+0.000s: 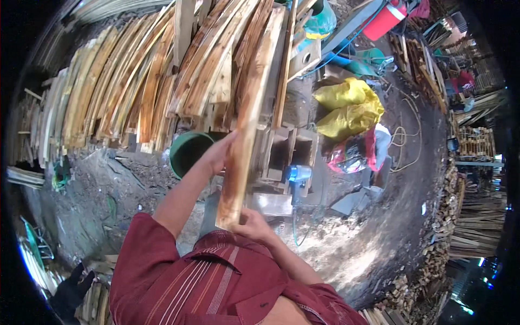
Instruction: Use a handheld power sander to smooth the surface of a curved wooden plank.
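Observation:
A long wooden plank (pixel 246 130), pale along one side and reddish-brown in places, stretches away from my waist toward the far stacks. Its left edge is gripped by my left hand (pixel 218 154), whose fingertips go out of sight behind the wood. At the near end, my right hand (pixel 253 225) is closed round the plank's right corner, close to my shirt. A blue power tool (pixel 298 176) with a thin hose stands just right of the plank, against a wooden box frame (pixel 303 149). To the left, beyond my forearm, sits a green bucket (pixel 187 154), partly covered by the arm.
Many boards (pixel 108 92) lean in a row at the far left. Yellow sacks (pixel 349 105) and a pink-and-clear plastic bag (pixel 355 151) lie at right. Beyond them are a red container (pixel 384 21) and a coiled rope (pixel 406 135). Wood offcuts (pixel 433 244) are heaped along the right.

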The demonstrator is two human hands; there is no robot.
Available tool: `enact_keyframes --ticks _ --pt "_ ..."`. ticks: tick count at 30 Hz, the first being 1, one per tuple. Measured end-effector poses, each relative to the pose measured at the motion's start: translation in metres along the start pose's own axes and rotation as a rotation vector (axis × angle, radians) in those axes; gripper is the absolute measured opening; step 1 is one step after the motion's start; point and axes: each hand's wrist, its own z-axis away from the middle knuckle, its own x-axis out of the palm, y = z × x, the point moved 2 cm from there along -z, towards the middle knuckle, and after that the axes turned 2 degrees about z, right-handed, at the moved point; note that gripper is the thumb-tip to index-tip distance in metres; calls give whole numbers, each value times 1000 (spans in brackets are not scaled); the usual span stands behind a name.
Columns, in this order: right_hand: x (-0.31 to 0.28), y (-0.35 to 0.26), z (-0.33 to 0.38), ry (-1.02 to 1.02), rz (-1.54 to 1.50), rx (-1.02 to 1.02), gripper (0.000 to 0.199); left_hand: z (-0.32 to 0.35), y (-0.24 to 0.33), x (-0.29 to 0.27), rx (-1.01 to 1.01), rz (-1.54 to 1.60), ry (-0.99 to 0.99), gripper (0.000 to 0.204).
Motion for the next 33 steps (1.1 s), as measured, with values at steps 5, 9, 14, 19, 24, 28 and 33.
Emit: enact_keyframes --ticks 5,9,14,19,24,28,33 --pt "0 65 -7 -139 450 -301 61 9 -44 5 451 -1126 688 48" --pt "-47 109 40 55 437 -419 60 80 -74 18 529 -960 597 52" --pt "-113 181 109 396 7 -99 56 180 -134 -32 670 -1283 667 87" --pt "-198 185 104 454 -528 -317 53 187 -121 20 401 -1355 391 84" --pt "-232 67 55 709 -1356 -801 68 132 -108 -28 317 -1726 42 82" --pt "-276 185 1 918 -1311 -604 52 59 -109 -49 99 -1952 19 88" --pt "-266 176 -29 895 -1141 -297 46 2 -120 -114 66 -1840 -13 88"
